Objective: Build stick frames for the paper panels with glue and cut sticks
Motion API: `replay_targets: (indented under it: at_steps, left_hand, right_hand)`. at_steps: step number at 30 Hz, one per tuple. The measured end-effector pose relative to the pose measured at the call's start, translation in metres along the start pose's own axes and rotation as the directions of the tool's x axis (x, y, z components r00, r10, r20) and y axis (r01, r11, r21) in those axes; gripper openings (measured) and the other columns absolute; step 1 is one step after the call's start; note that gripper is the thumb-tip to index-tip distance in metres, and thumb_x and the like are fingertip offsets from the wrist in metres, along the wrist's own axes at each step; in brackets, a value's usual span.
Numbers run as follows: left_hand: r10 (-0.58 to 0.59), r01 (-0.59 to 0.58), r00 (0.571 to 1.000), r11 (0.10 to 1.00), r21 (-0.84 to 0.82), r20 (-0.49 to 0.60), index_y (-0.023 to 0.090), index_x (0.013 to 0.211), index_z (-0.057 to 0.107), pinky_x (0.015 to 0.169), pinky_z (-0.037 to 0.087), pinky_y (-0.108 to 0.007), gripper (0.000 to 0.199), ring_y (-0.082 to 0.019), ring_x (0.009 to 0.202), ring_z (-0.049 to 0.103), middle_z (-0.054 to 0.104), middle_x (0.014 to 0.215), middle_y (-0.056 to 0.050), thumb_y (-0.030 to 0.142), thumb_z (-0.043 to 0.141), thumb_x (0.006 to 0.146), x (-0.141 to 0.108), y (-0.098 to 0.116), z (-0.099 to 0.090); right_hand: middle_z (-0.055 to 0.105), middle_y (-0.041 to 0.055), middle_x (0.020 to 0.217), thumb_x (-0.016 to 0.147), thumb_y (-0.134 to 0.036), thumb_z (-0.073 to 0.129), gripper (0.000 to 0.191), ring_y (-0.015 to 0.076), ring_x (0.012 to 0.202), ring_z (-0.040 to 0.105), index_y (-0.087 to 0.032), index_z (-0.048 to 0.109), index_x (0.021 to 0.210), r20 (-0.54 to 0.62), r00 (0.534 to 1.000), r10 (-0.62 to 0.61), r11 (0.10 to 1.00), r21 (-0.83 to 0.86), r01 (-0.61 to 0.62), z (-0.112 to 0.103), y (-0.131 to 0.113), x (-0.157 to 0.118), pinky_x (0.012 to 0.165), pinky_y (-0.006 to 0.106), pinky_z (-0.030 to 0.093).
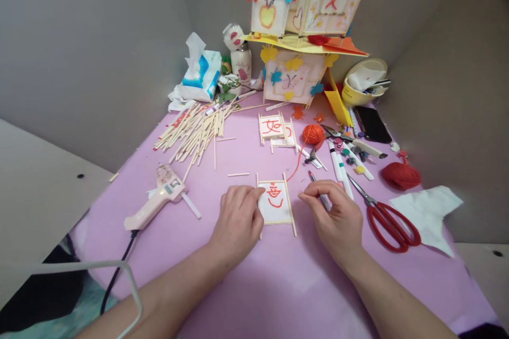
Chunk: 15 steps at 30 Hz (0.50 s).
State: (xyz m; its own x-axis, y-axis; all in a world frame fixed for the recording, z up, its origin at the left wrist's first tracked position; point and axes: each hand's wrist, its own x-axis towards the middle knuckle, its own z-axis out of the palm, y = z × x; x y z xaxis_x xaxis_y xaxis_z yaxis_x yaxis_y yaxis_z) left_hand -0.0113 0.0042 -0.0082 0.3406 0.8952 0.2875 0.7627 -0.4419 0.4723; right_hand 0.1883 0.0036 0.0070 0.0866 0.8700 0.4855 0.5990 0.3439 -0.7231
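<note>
A small white panel [275, 214] framed with thin wooden sticks lies flat in front of me, with a red drawn character on it. My left hand [239, 218] is closed at its left edge, index finger and thumb against the side stick. To the right of the panel, apart from it, my right hand [338, 217] is closed in a pinch. Whatever is between those fingertips is too small to make out. A red-tipped pen [312, 175] lies partly beneath the right hand. Orange yarn [299, 161] runs from its ball [313, 134] to the panel's top right corner.
A glue gun [161, 196] and a pile of wooden sticks [199, 132] lie left. Two small framed panels [272, 126] overlap farther back, before a decorated paper house [294, 77]. Red-handled scissors [392, 225], markers [337, 161] and dark red yarn [401, 176] are at right.
</note>
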Motion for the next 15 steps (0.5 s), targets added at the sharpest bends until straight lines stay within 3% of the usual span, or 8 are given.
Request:
replay_targets:
  at_steps: [4,7,11,15]
  left_hand:
    - [0.012,-0.013,0.998,1.000,-0.008,-0.057,0.020,0.110,0.054,0.083,0.036,-0.038,0.033,-0.022,0.098,0.045,0.056,0.099,-0.006,0.008,0.046,0.081,0.001,-0.001,-0.001]
    - [0.023,-0.023,0.994,1.000,0.005,-0.105,0.021,0.100,0.061,0.082,0.036,-0.037,0.026,-0.021,0.095,0.046,0.056,0.096,-0.005,0.008,0.047,0.081,0.001,-0.003,-0.003]
    - [0.049,-0.046,0.989,0.999,0.023,-0.143,0.022,0.091,0.066,0.081,0.036,-0.037,0.024,-0.021,0.095,0.045,0.056,0.094,-0.005,0.008,0.050,0.080,0.001,-0.005,-0.002]
    - [0.096,-0.093,0.990,0.995,0.030,-0.106,0.024,0.092,0.067,0.083,0.036,-0.038,0.026,-0.022,0.096,0.043,0.054,0.096,-0.005,0.009,0.050,0.079,0.000,-0.003,-0.001]
  right_hand:
    - [0.063,-0.0019,0.075,0.083,-0.026,0.059,0.011,0.0141,0.072,0.057,-0.021,0.060,0.074,0.068,0.985,0.157,0.985,0.056,-0.161,-0.001,0.005,0.004,0.070,0.026,0.041]
    - [0.062,-0.0009,0.072,0.088,-0.031,0.051,0.020,0.0140,0.068,0.055,-0.020,0.060,0.074,0.155,0.970,0.188,0.977,0.068,-0.201,0.001,0.010,0.004,0.065,0.026,0.040]
    - [0.059,0.0020,0.073,0.094,-0.033,0.039,0.031,0.0168,0.075,0.053,-0.020,0.057,0.073,0.219,0.975,0.034,0.999,-0.011,-0.033,0.005,0.012,0.000,0.071,0.029,0.039]
    - [0.061,0.0038,0.085,0.095,-0.031,0.037,0.024,0.0192,0.088,0.051,-0.021,0.057,0.087,0.261,0.962,-0.074,0.996,-0.038,0.087,0.008,0.007,-0.004,0.078,0.031,0.039]
